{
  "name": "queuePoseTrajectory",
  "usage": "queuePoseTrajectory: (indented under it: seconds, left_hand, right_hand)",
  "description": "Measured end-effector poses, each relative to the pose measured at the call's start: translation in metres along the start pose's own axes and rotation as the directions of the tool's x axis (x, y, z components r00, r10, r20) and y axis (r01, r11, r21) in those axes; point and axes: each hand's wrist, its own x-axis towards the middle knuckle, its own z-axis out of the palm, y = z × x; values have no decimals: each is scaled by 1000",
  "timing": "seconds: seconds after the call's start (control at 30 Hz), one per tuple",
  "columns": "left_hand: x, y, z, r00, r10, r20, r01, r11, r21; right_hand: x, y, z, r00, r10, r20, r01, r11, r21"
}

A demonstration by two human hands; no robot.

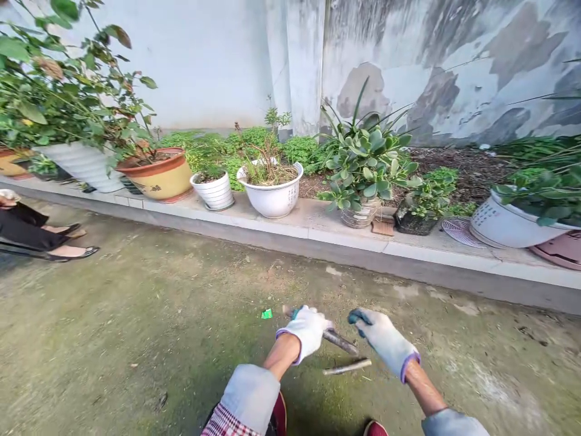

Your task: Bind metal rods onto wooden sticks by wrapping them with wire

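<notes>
"Where are your hands?"

"Apart, both gloved and low over the ground. My left hand (306, 333) looks closed around a held stick (287, 310), its blurred end poking out past my fingers. My right hand (384, 340) is off to the side, fingers curled; I see nothing in it, but can't tell whether something small is tucked inside."

"And the other wood?"

"A dark stick (341, 343) comes out on the thumb side of my left hand, in the space between both hands. Whether it's one piece with what I grip, my glove hides. A pale stick (347, 367) lies loose on the ground, nearer me than the dark one."

"Which way do they point?"

"The dark one's long axis slants from my left hand towards me and rightward, its free end short of my right hand. The pale one lies almost crosswise, right end slightly farther from me, so the two draw closer on the right."

"What step is this, would you say?"

"Gripping sticks at ground level, I'd judge. A next move calls for a firm left grip; if my right is to help, its fingers should open and close across a stick's length, clear of the green scrap (266, 313) beyond my left hand."
</notes>
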Motion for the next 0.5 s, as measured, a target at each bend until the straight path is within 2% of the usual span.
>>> queuePoseTrajectory:
  seconds: [0.07,0.13,0.2,0.3,0.37,0.43,0.5]
  left_hand:
    - [-2,3,-5,997,42,-59,-48,994,-97]
    - [-2,2,-12,985,0,-172,-29,986,-164]
    - [-1,-1,-17,974,-72,-214,53,994,-91]
    - [3,-1,-12,984,-133,-119,146,983,112]
    - [6,2,-5,991,-129,-43,134,980,148]
    - [7,4,0,999,-42,3,41,988,148]
    - [7,4,-1,998,59,-31,-58,997,47]
  right_hand:
    - [6,6,-3,998,65,-26,-64,997,31]
    - [7,6,10,996,78,37,-79,996,27]
    - [3,3,31,989,46,144,-49,999,15]
    - [-2,-1,47,977,7,212,-5,1000,-10]
    - [2,1,37,988,14,154,-9,1000,-29]
    - [9,5,17,998,22,67,-21,1000,-18]
    - [14,7,2,999,42,22,-43,999,30]
